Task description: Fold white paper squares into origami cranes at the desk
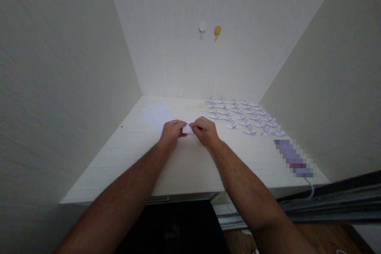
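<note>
My left hand (171,133) and my right hand (206,131) meet over the middle of a pale wooden desk (190,166). Both pinch a small folded piece of white paper (187,129) between fingertips, left hand on its left side, right hand on its right. The paper is held just above the desk surface. A loose stack of white paper sheets (156,114) lies behind my left hand.
Several small folded paper cranes (244,117) stand in rows at the back right of the desk. A blurred-out flat object (293,158) with a cable lies near the right front edge. Walls close in on three sides; two hooks (210,31) hang on the back wall.
</note>
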{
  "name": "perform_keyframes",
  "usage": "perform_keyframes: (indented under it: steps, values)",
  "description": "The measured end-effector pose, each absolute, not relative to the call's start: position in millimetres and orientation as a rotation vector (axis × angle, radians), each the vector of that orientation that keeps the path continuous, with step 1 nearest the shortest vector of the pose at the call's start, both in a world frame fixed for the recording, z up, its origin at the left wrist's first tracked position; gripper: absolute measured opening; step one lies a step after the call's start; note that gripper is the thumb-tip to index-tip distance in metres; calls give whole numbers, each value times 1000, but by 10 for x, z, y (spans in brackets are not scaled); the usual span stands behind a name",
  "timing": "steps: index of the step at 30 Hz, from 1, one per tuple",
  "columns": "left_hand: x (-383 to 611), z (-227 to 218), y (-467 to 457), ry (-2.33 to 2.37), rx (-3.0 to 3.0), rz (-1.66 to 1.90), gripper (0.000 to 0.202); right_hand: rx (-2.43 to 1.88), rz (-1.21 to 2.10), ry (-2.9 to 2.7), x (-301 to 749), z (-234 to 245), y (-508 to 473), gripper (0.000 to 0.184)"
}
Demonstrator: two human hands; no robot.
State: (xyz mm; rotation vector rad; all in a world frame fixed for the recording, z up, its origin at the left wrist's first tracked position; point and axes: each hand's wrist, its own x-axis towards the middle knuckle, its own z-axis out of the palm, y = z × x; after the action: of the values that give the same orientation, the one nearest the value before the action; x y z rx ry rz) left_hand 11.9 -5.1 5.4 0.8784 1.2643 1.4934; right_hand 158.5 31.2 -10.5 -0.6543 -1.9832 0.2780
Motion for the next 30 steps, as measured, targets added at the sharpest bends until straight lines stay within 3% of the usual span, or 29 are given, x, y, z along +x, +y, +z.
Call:
perform_keyframes:
  steps: [10,20,24,30]
  values:
    - [79,67,-63,1211,866,1457,23,-726,99,-2202,1634,-72,278,17]
    - [53,28,-40,1342,955,1426,19,-714,159,-2233,1641,-47,248,20]
    - [46,30,-37,1355,1021,1425,21,-767,366,-2111,1609,-45,244,18]
    - [28,25,-21,1284,1149,1386,25,-1086,1034,-1658,1614,-4,319,23]
